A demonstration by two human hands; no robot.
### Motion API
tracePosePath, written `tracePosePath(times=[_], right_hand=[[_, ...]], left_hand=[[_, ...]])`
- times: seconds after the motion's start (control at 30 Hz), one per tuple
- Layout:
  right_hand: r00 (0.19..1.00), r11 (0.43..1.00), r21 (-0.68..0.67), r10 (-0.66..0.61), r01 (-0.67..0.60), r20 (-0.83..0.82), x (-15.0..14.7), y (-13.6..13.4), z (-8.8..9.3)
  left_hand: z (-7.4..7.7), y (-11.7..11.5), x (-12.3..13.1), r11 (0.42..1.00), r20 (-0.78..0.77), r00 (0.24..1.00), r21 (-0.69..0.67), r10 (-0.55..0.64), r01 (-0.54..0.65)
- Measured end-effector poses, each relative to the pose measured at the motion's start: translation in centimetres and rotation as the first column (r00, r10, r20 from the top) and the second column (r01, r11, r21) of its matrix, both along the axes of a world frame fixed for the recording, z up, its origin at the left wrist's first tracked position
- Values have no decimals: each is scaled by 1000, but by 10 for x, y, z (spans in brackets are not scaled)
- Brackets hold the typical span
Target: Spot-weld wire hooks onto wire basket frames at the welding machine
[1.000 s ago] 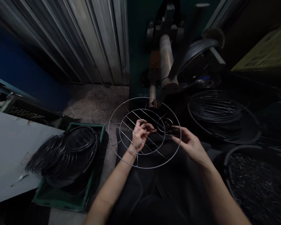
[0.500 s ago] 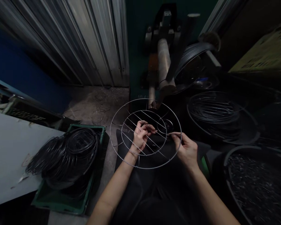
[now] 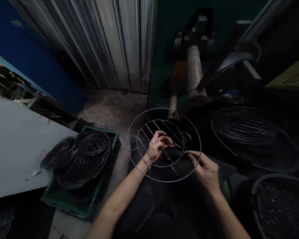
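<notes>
A round wire rack (image 3: 164, 181) hangs tilted in front of me. It has an outer ring, a smaller inner ring, parallel bars across the middle and short spokes between the rings. My left hand (image 3: 157, 146) shows through the bars with its fingers curled together; what they hold, if anything, is too small to make out. At the inner ring's right side, my right hand (image 3: 206, 169) pinches a short wire (image 3: 186, 152), whose tip meets that ring. Just beyond the rack is a small shiny ring (image 3: 183, 140), below the machine's lower metal rod (image 3: 173, 103).
On the left, a green crate (image 3: 64, 206) holds dark wire rings (image 3: 89, 156) beside a pale board (image 3: 17, 142). A green machine with a thick metal cylinder (image 3: 195, 69) stands ahead. To the right are more wire pieces (image 3: 241, 124) and a tub (image 3: 257, 199) of small metal bits.
The view has swung left and slightly, so the surroundings sit farther right in it. Both hands and the rack keep nearly the same arrangement, with the right hand still pinching at the inner ring.
</notes>
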State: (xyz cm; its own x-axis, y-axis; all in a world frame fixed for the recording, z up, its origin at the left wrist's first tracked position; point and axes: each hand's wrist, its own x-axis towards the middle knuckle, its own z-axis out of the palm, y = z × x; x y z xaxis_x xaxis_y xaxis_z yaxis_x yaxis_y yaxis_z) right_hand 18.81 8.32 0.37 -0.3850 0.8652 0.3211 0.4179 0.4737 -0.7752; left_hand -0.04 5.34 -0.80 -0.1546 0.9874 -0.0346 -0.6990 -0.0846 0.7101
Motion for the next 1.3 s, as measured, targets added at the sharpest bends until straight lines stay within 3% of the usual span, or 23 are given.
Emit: tracePosePath(times=[0.13, 0.33, 0.4, 0.5, 0.6, 0.77, 0.9, 1.0, 1.07, 1.2, 1.3], right_hand=[[976, 977, -122, 186, -172, 113, 26, 12, -13], [986, 972, -225, -31, 69, 167, 51, 47, -21], [986, 955, -285, -32, 78, 162, 47, 55, -17], [990, 935, -350, -5, 54, 138, 37, 58, -9], [995, 907, -420, 57, -17, 81, 27, 50, -4], [981, 812, -552, 150, -192, -120, 10, 16, -9], [983, 822, -556, 22, -123, -184, 6, -13, -20], [973, 782, -614, -48, -105, -228, 9, -26, -27], [970, 777, -618, -44, -117, -238, 12, -30, -31], [980, 827, -555, -34, -83, -197, 19, -37, -37], [979, 824, -559, -26, -94, -204, 27, -46, -40]], left_hand=[[-8, 1, -12, 993, -41, 993, -44, -115, 114], [-21, 3, -28, 971, -96, 967, -28, -238, 236], [-24, -6, -28, 962, -117, 955, -27, -272, 270], [-28, -29, -23, 909, -114, 902, -81, -416, 408], [-26, -55, -15, 859, -56, 861, -125, -506, 497], [-16, -80, -4, 856, 41, 869, -157, -492, 492], [-22, -96, 2, 840, 39, 857, -184, -513, 511], [-31, -108, 8, 822, 55, 843, -194, -535, 535], [-35, -112, 11, 810, 52, 828, -179, -559, 558], [-39, -116, 18, 784, 26, 794, -144, -607, 604], [-38, -126, 23, 782, 37, 795, -156, -606, 604]])
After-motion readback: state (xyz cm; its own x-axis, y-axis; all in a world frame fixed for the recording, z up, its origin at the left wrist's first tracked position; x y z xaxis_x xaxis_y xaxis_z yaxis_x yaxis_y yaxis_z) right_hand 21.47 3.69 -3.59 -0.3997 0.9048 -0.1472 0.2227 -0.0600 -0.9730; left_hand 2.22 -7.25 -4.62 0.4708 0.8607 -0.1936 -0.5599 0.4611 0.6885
